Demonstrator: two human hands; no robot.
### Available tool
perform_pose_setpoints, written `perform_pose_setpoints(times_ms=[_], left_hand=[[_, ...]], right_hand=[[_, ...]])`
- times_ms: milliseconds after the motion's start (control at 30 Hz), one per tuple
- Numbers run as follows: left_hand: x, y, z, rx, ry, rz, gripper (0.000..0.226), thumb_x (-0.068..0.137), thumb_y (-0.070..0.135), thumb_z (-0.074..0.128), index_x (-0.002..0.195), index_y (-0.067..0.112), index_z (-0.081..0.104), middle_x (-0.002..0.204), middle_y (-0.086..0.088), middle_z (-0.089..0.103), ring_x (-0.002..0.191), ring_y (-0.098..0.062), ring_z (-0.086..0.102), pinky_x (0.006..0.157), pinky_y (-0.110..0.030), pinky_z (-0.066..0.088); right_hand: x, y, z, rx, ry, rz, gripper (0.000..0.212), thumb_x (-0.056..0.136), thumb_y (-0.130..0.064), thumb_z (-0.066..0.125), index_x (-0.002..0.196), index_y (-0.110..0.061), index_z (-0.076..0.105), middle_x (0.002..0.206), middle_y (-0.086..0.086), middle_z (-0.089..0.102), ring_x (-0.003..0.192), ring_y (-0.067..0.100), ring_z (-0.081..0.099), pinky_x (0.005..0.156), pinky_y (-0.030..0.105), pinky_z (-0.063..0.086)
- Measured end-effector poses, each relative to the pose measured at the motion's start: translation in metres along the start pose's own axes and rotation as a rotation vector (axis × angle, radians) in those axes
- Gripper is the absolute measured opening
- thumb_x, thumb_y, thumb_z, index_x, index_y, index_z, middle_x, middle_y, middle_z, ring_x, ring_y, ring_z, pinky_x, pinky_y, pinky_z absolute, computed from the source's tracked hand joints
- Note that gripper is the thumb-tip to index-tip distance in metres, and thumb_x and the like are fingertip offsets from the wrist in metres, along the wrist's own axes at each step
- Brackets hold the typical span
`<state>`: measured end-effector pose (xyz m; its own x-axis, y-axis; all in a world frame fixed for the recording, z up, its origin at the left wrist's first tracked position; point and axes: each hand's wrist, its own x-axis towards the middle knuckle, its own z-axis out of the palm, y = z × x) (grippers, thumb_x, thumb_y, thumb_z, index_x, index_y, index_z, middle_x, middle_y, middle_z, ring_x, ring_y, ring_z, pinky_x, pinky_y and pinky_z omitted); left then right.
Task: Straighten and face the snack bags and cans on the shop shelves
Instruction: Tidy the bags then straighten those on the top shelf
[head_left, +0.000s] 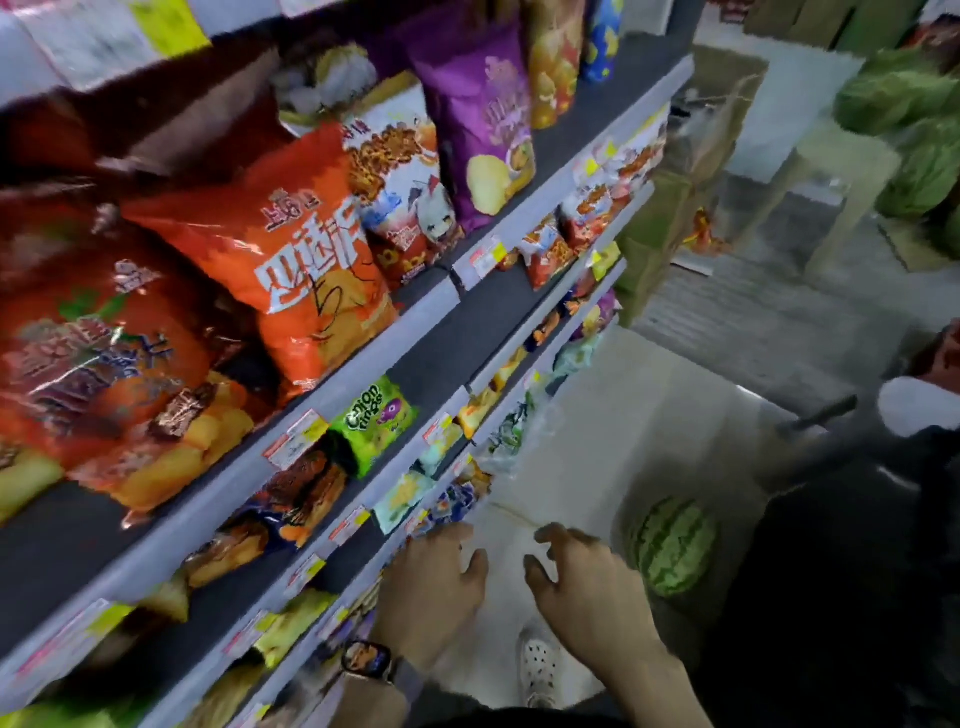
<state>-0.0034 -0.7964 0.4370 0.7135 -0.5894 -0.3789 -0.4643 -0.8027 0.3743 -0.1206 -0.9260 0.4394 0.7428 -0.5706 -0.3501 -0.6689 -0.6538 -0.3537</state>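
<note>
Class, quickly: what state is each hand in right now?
Left hand: open, holding nothing.
Right hand: open, fingers loosely curled, holding nothing.

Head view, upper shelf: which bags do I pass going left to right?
Dark red bag → orange bag → white cartoon bag → purple chip bag → orange-yellow puff bag → blue bag.

Motion blur smears everything. The price tags (296, 439) cannot be read. The big red snack bag (93, 364) is cut off by the left edge. Blur hides whether the left hand (436, 587) touches the low bags (452, 504). A white shoe (540, 670) sits half hidden behind the right forearm (639, 670).
</note>
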Motion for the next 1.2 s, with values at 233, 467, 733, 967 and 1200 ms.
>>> perform_pose_setpoints(times_ms=[233, 467, 733, 967, 1200], left_hand=[[-0.043, -0.023, -0.035, -0.099, 0.291, -0.342, 0.033, 0.105, 0.047, 0.045, 0.130, 0.033, 0.061, 0.112, 0.007, 0.069, 0.097, -0.020, 0.068, 0.076, -0.034, 0.055], [-0.133, -0.063, -0.095, 0.045, 0.593, -0.554, 0.030, 0.097, 0.045, 0.046, 0.119, 0.036, 0.063, 0.111, 0.006, 0.072, 0.104, -0.024, 0.069, 0.077, -0.036, 0.050], [-0.229, -0.077, -0.200, 0.285, 0.921, -0.570, 0.036, 0.097, 0.046, 0.048, 0.128, 0.035, 0.063, 0.113, 0.006, 0.072, 0.101, -0.027, 0.071, 0.069, -0.036, 0.048], [-0.315, -0.075, -0.315, 0.480, 1.245, -0.513, 0.053, 0.094, 0.061, 0.038, 0.139, 0.038, 0.055, 0.117, 0.008, 0.071, 0.106, -0.028, 0.070, 0.076, -0.043, 0.058], [-0.374, -0.070, -0.409, 0.675, 1.468, -0.474, 0.043, 0.095, 0.055, 0.041, 0.119, 0.029, 0.064, 0.108, 0.004, 0.070, 0.100, -0.031, 0.068, 0.073, -0.046, 0.057]], right_hand=[[0.042, -0.061, -0.024, -0.125, -0.007, -0.524, 0.040, 0.102, -0.051, 0.045, 0.139, -0.035, 0.051, 0.130, -0.006, 0.062, 0.117, 0.023, 0.064, 0.094, 0.038, 0.053], [0.019, -0.168, -0.035, -0.209, 0.135, -1.038, 0.030, 0.090, -0.048, 0.055, 0.108, -0.028, 0.068, 0.096, -0.004, 0.072, 0.083, 0.025, 0.071, 0.060, 0.036, 0.054], [-0.055, -0.290, -0.108, -0.020, 0.445, -1.477, 0.026, 0.096, -0.045, 0.059, 0.112, -0.027, 0.070, 0.092, -0.009, 0.071, 0.079, 0.021, 0.068, 0.059, 0.032, 0.050], [-0.119, -0.378, -0.195, 0.202, 0.784, -1.646, 0.028, 0.095, -0.040, 0.057, 0.104, -0.020, 0.074, 0.091, -0.004, 0.071, 0.086, 0.024, 0.067, 0.064, 0.039, 0.055], [-0.173, -0.450, -0.261, 0.264, 1.043, -1.702, 0.028, 0.095, -0.043, 0.050, 0.095, -0.023, 0.069, 0.087, -0.004, 0.067, 0.090, 0.024, 0.063, 0.065, 0.039, 0.049]])
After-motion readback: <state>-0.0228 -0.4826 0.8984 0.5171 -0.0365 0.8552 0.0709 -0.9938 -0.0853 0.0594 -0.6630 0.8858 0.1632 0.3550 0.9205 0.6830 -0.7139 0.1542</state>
